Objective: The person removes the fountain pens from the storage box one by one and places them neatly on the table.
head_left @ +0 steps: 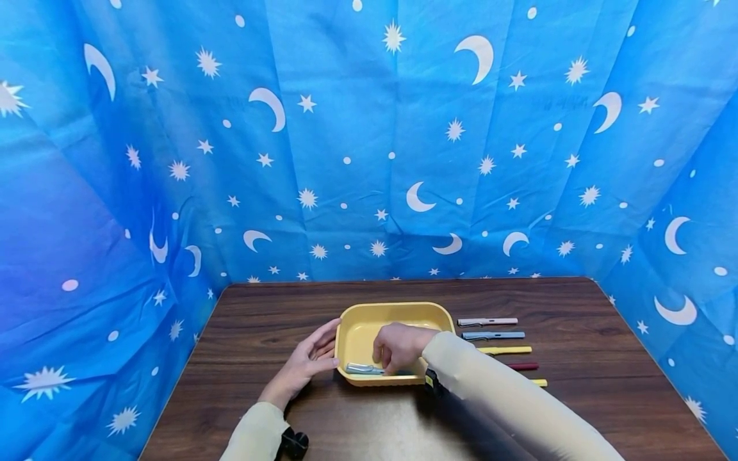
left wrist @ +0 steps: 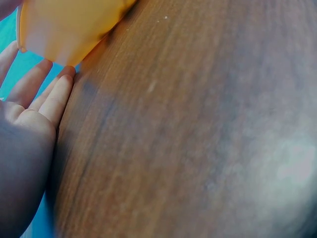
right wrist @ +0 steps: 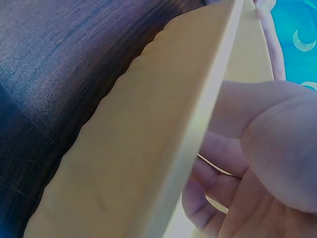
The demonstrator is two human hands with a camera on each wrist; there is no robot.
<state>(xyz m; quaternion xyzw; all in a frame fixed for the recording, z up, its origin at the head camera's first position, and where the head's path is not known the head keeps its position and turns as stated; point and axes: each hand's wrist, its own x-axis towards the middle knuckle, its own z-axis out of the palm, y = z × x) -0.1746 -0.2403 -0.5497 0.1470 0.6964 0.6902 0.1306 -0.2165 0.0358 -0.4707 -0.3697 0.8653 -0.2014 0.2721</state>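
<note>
A yellow plastic bin (head_left: 398, 380) stands on the table, and inside it along the near wall lies a pale blue pen (head_left: 360, 369) with a clip. My right hand (head_left: 398, 346) reaches down into the bin over the right wall, fingers curled around the middle of this pen. In the right wrist view the bin's wall (right wrist: 133, 119) hides the fingertips of my right hand (right wrist: 267, 153), and the pen does not show. My left hand (head_left: 305, 362) rests against the bin's left side, its fingers (left wrist: 57, 99) fairly straight and touching the outer wall.
Right of the bin, several pens lie roughly parallel: a whitish pen (head_left: 487, 322), a grey-blue pen (head_left: 493, 335), a yellow pen (head_left: 507, 350), a dark red pen (head_left: 523, 366) and another yellow pen (head_left: 539, 383), partly behind my right sleeve. A blue curtain (head_left: 357, 128) surrounds the wooden table (head_left: 259, 307).
</note>
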